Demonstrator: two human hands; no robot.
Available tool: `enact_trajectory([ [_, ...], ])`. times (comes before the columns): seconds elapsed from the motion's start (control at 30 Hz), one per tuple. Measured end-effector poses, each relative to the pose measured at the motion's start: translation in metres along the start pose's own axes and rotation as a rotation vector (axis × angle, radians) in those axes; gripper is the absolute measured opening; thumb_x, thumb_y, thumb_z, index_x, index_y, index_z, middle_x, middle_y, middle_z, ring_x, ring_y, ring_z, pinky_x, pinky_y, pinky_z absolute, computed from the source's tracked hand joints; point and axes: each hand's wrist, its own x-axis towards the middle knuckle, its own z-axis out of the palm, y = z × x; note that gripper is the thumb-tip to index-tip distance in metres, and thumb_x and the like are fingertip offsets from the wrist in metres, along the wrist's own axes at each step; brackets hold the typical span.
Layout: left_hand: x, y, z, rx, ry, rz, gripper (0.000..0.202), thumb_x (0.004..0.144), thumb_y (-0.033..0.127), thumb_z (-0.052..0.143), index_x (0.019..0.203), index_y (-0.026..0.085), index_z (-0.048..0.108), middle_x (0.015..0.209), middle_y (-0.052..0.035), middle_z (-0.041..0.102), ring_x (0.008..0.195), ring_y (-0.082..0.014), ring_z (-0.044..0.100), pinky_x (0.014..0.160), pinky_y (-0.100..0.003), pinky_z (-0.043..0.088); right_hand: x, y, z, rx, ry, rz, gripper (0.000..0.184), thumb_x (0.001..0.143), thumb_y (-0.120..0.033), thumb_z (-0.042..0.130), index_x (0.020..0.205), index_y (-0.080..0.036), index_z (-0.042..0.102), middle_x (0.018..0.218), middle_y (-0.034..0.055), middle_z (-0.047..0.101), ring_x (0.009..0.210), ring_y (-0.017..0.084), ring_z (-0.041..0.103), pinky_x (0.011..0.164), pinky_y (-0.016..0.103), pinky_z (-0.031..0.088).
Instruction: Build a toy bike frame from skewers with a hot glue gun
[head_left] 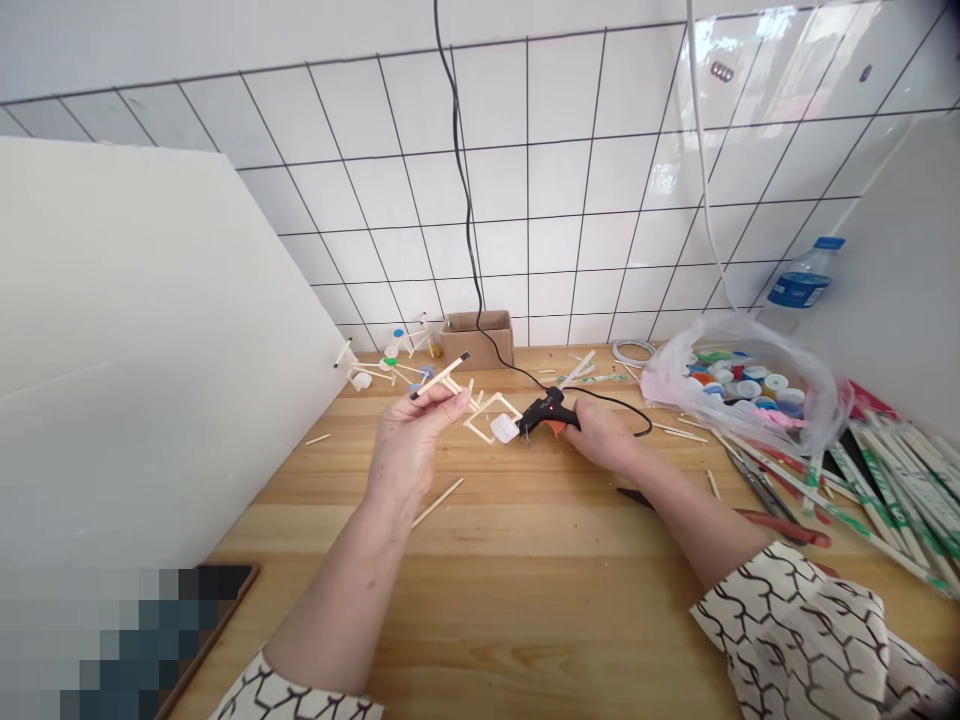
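My left hand [416, 430] is closed on a small frame of wooden sticks [493, 403], lifted over the table. A crossbar with dark ends tops the frame, and a white bottle cap [505, 428] sits at its far right corner. My right hand [602, 432] wraps round the grip of a black hot glue gun [551, 408] with an orange trigger. The gun's nozzle is close beside the white cap; whether they touch I cannot tell. A clear glue stick [579, 368] pokes out of the gun's back.
Similar stick models with caps [386, 368] stand at the back left beside a cardboard box [480, 338]. At right lie a plastic bag of bottle caps [742, 385], packs of chopsticks [892, 480] and red-handled scissors [784, 522]. A loose stick [437, 503] lies in front.
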Motion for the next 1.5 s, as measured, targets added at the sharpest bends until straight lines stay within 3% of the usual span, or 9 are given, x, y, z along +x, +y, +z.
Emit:
enact_trajectory([
  [0.23,0.004,0.007,-0.006,-0.034,0.026,-0.016,0.014,0.052,0.024,0.080,0.055,0.017,0.068,0.059,0.0024,0.058,0.062,-0.0101,0.049,0.061,-0.024,0.040,-0.009,-0.011,-0.019,0.057,0.147,-0.032,0.022,0.079,-0.015,0.053,0.101,-0.017,0.054,0.080,0.0086,0.067,0.068,0.024,0.061,0.054,0.028,0.035],
  [0.4,0.004,0.011,-0.008,-0.033,0.033,-0.023,0.017,0.051,0.027,0.080,0.053,0.017,0.067,0.060,0.0017,0.057,0.063,-0.0107,0.049,0.060,-0.024,0.039,-0.011,-0.006,-0.043,0.156,0.267,-0.060,0.013,0.082,-0.031,0.051,0.087,-0.020,0.056,0.067,0.0029,0.061,0.064,0.020,0.057,0.055,0.028,0.037],
  [0.5,0.004,0.013,-0.008,-0.043,0.037,-0.028,0.017,0.050,0.027,0.080,0.053,0.017,0.067,0.061,0.0015,0.057,0.063,-0.0108,0.049,0.059,-0.024,0.039,-0.015,0.003,-0.054,0.448,0.325,-0.091,0.022,0.081,-0.043,0.052,0.076,-0.022,0.055,0.061,0.0002,0.057,0.058,0.017,0.054,0.052,0.027,0.039],
  [0.7,0.005,0.011,-0.007,-0.077,0.051,-0.041,0.017,0.049,0.026,0.081,0.054,0.018,0.067,0.059,0.0019,0.059,0.062,-0.0107,0.051,0.058,-0.024,0.040,-0.040,0.010,-0.063,0.890,0.091,-0.164,0.039,0.072,-0.052,0.067,0.089,-0.017,0.059,0.080,0.0075,0.068,0.063,0.018,0.061,0.056,0.030,0.049],
  [0.8,0.005,0.008,-0.007,-0.092,0.053,-0.056,0.016,0.049,0.025,0.081,0.055,0.018,0.068,0.061,0.0017,0.061,0.063,-0.0109,0.052,0.059,-0.023,0.040,-0.055,0.008,-0.066,0.876,-0.006,-0.222,0.045,0.076,-0.055,0.063,0.099,-0.016,0.062,0.069,0.0061,0.066,0.059,0.018,0.059,0.054,0.031,0.048],
  [0.93,0.005,0.007,-0.007,-0.099,0.052,-0.069,0.016,0.049,0.025,0.080,0.055,0.017,0.068,0.063,0.0010,0.061,0.066,-0.0115,0.053,0.059,-0.023,0.041,-0.067,0.006,-0.064,0.846,0.004,-0.289,0.036,0.080,-0.048,0.062,0.101,-0.019,0.066,0.058,0.0017,0.060,0.057,0.017,0.054,0.054,0.029,0.047],
  [1.13,0.003,0.007,-0.006,-0.101,0.040,-0.075,0.017,0.051,0.026,0.081,0.057,0.018,0.068,0.062,0.0018,0.062,0.066,-0.0116,0.055,0.062,-0.025,0.042,-0.079,-0.004,-0.048,0.805,-0.007,-0.360,0.024,0.083,-0.042,0.061,0.096,-0.022,0.064,0.092,0.0058,0.067,0.054,0.011,0.051,0.047,0.025,0.046],
  [1.3,0.001,0.007,-0.003,-0.119,0.035,-0.073,0.014,0.051,0.024,0.080,0.056,0.018,0.068,0.062,0.0026,0.062,0.063,-0.0105,0.054,0.061,-0.024,0.042,-0.085,-0.014,-0.037,0.624,0.111,-0.407,0.023,0.085,-0.041,0.056,0.094,-0.022,0.066,0.079,0.0033,0.067,0.058,0.015,0.056,0.049,0.025,0.046],
  [1.5,-0.001,0.007,-0.001,-0.116,0.022,-0.056,0.015,0.051,0.025,0.080,0.054,0.018,0.067,0.059,0.0025,0.060,0.061,-0.0101,0.052,0.060,-0.024,0.042,-0.085,-0.015,-0.026,0.544,0.210,-0.514,0.019,0.088,-0.033,0.053,0.098,-0.021,0.062,0.086,0.0056,0.068,0.075,0.019,0.064,0.064,0.028,0.053],
])
